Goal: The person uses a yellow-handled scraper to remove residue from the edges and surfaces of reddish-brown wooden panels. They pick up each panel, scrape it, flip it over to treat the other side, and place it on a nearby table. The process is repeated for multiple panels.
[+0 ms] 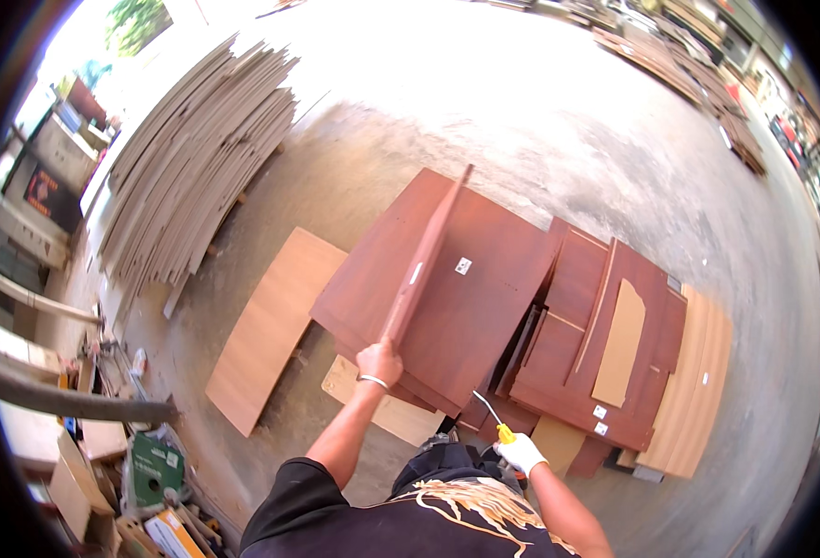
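Note:
My left hand (379, 364), bare with a white band at the wrist, grips the near end of a long, narrow reddish-brown wooden board (431, 237). The board stands on edge over a large reddish-brown panel (495, 296), which bears a small white label. In a white glove, my right hand (522, 454) is closed round a yellow-handled tool (505, 433). Its thin, pale shaft points up and left, bent near the tip; its exact kind is unclear. More reddish-brown panels (582, 358) lie stacked to the right, topped by a tan, curved-edged piece (620, 344).
A light-brown board (275, 330) lies on the concrete floor at left. Beyond it rises a tall stack of thin grey-brown sheets (201, 158). Striped tan boards (698, 381) lie at right. Cartons and a green package (156, 471) crowd the lower left, beside a grey pipe (75, 400).

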`<state>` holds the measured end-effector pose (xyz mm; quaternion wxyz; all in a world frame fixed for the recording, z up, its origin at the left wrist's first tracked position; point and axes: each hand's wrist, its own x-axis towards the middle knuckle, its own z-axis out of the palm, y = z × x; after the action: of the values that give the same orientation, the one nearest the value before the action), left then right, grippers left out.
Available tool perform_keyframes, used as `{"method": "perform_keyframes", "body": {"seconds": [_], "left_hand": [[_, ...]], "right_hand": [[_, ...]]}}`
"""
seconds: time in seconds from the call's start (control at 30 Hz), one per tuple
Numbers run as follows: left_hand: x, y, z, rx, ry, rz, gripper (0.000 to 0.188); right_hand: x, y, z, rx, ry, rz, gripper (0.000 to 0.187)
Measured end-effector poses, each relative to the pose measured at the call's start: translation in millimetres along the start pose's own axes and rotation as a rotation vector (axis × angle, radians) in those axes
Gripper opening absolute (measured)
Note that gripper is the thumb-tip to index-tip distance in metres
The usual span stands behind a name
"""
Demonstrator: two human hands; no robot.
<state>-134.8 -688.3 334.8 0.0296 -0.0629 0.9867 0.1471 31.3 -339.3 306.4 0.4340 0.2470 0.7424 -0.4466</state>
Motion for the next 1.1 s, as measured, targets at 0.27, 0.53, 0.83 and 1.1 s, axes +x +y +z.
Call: {"method": "perform_keyframes", "body": {"seconds": [0.27,0.53,0.83,1.1], "left_hand": [[-32,65,66,-0.164,-0.010,-0.101,0.031],[-55,103,109,-0.150,-0.038,-0.042,0.039],[-23,-16,163,-0.468,-0.008,-0.018,0.027],[20,-229,217,-0.757,-0.439,-0.786,0.063]], "right_hand": [[24,-134,1,0.207,-0.066,-0.163,0.009],[119,-140,24,0.584,0.047,-0.302,0.020],[200,-69,40,0.661,0.224,-0.146,0.020],[212,-78,57,0.369,0.419,-0.059,0.060]]}}
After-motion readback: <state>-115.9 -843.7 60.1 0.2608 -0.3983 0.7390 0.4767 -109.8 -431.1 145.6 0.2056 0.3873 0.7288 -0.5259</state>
